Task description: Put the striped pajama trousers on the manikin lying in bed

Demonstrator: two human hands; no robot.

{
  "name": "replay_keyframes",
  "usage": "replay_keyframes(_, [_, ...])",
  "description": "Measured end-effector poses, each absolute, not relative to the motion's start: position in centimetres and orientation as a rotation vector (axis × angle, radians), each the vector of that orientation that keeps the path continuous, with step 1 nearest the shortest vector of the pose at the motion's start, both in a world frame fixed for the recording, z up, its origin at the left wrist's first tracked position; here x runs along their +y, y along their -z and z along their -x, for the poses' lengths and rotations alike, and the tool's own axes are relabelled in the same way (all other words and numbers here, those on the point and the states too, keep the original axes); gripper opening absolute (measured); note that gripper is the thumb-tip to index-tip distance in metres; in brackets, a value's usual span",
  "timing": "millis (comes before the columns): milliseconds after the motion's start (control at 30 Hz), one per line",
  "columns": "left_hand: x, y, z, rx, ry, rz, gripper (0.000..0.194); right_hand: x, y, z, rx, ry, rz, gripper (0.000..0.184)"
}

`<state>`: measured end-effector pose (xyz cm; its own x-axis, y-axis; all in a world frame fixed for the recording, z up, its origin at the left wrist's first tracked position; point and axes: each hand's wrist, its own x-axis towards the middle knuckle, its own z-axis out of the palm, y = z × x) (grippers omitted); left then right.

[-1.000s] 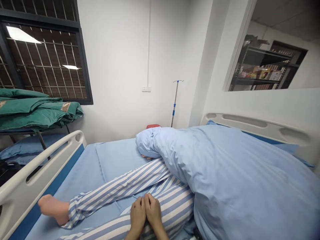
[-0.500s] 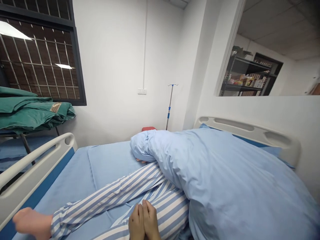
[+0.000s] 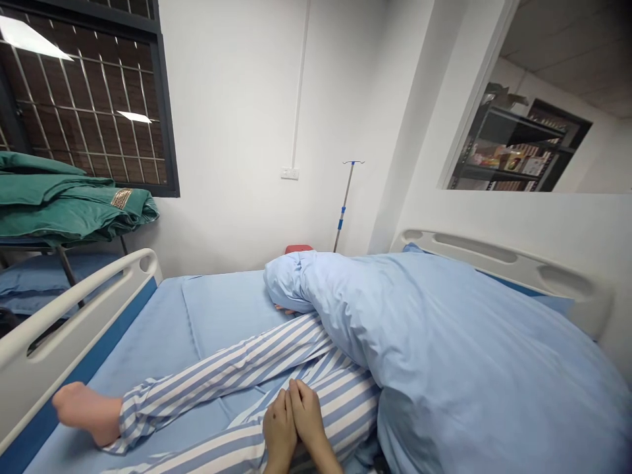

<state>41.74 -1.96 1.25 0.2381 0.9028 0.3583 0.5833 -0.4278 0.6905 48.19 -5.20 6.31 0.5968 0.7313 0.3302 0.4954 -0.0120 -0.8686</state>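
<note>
Left hand [image 3: 280, 424] at 6 o'clock, pointing to 12; right hand [image 3: 307, 415] beside it, touching, pointing to 11. Both backs up, fingers bent down, tips hidden. Wrists apart.

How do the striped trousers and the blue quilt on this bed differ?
The striped trousers carry blue and white bands; the quilt is plain light blue. The trousers stretch out long and narrow; the quilt is a broad, puffy mass. Both are creased cloth.

Bright overall, blurred at right

Lamp reflections [image 3: 135, 117] glare in the window [image 3: 86, 145]. Soft shadow [image 3: 81, 447] pools under the foot [image 3: 89, 409] near the bed's [image 3: 232, 306] left edge. The hands [image 3: 280, 424] look sharp; the quilt [image 3: 444, 329] blurs rightward; the headboard [image 3: 518, 257] looks stretched.
</note>
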Motion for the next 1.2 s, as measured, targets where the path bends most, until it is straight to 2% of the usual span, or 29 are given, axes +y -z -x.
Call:
replay_keyframes(100, [-2.6, -3.5, -41.3, 1.314, -0.826, -2.103, 0.036, -6.0, -8.7, -49.1, -1.202, -0.149, 1.758, 0.038])
replay_keyframes(200, [-2.9, -4.4, -41.3, 1.319, -0.770, -2.135, 0.038, -6.3, -9.7, -50.1, -1.237, -0.059, 1.803, 0.038])
replay_keyframes(467, [-2.6, -3.6, -41.4, 1.323, -0.777, -2.093, 0.038, -6.0, -4.3, -50.0, -1.255, 0.114, 1.976, 0.037])
replay_keyframes(833, [-2.3, -5.8, -41.5, 1.210, -0.561, -2.173, 0.037, -6.2, -5.2, -50.6, -1.060, -0.063, 1.807, 0.044])
replay_keyframes(1100, [-0.4, -9.5, -45.1, 0.866, -0.852, -1.843, 0.043, -6.1, -5.4, -50.5, -0.957, -0.124, 1.664, 0.055])
replay_keyframes(1200, [-0.9, -8.9, -45.9, 0.882, -0.868, -1.763, 0.046, -6.5, -6.2, -50.7, -0.937, -0.077, 1.671, 0.059])
